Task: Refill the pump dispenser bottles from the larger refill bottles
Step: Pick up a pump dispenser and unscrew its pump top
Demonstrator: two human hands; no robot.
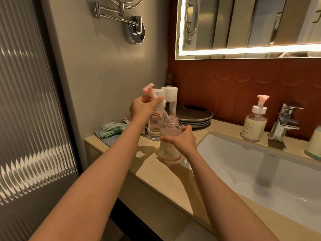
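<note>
A clear pinkish dispenser bottle [169, 145] stands uncapped on the beige counter [156, 171] left of the sink. My right hand [184, 139] grips its shoulder. My left hand [142, 108] holds the removed pink-and-white pump head [151, 91] tilted above and left of the bottle, its tube slanting down toward the open neck. Two tall clear refill bottles with white caps [171, 101] stand just behind. A second pump dispenser bottle [254, 124] with its pump fitted stands beside the tap.
A white sink basin [260, 171] fills the right side, with a chrome tap [284, 122] behind it. Stacked grey plates [196, 117] sit in the back corner. A folded green cloth [111, 131] lies at the counter's left end. A jar [314, 146] stands at the right edge.
</note>
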